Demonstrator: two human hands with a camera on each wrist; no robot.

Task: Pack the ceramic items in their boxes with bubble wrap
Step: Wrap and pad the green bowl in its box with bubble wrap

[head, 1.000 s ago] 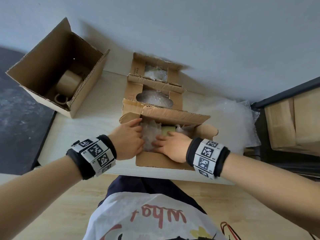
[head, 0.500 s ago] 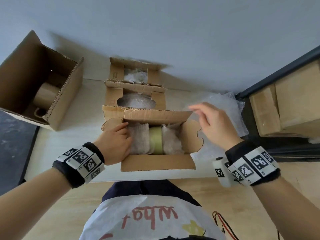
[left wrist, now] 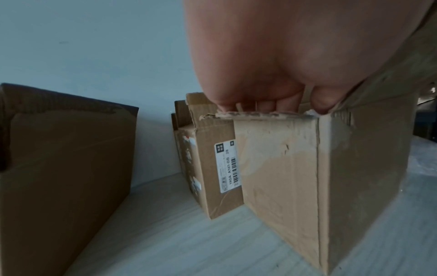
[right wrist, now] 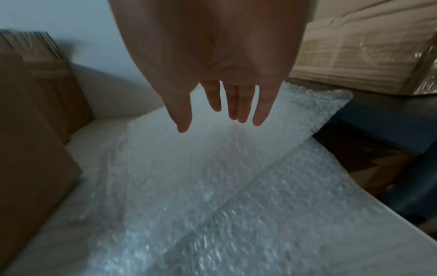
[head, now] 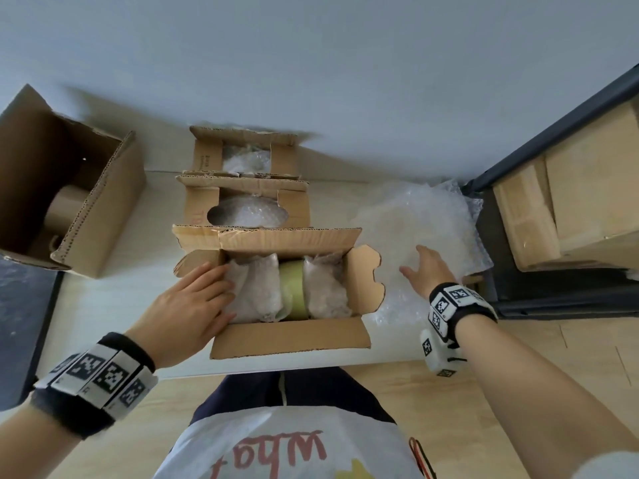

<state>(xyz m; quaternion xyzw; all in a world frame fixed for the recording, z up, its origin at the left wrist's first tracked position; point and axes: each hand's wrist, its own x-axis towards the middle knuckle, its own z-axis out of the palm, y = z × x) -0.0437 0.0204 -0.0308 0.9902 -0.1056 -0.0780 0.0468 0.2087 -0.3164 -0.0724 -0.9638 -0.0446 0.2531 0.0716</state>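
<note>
Right hand (head: 423, 271) spread loose, hovering just over the bubble wrap sheets (head: 415, 223) on the worktop (head: 114, 299), right of the near box (head: 290, 337). Nothing gripped yet. Left hand (head: 188, 305) flat over the box's left edge, fingers inside against the wrapped ceramic item (head: 290, 288). Sheets far-right, so right hand's closer.

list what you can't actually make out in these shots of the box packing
- Wrapped item in the near box, head view: bubble wrap and green tape cover it, so its kind is hidden.
- Left hand fingers, left wrist view: they go over the box edge; the palm blocks what they touch.
- Right hand, right wrist view: motion blur hides whether it touches the bubble wrap sheet.
- Brown object in the big left box, head view: the wall cuts it off.
</note>
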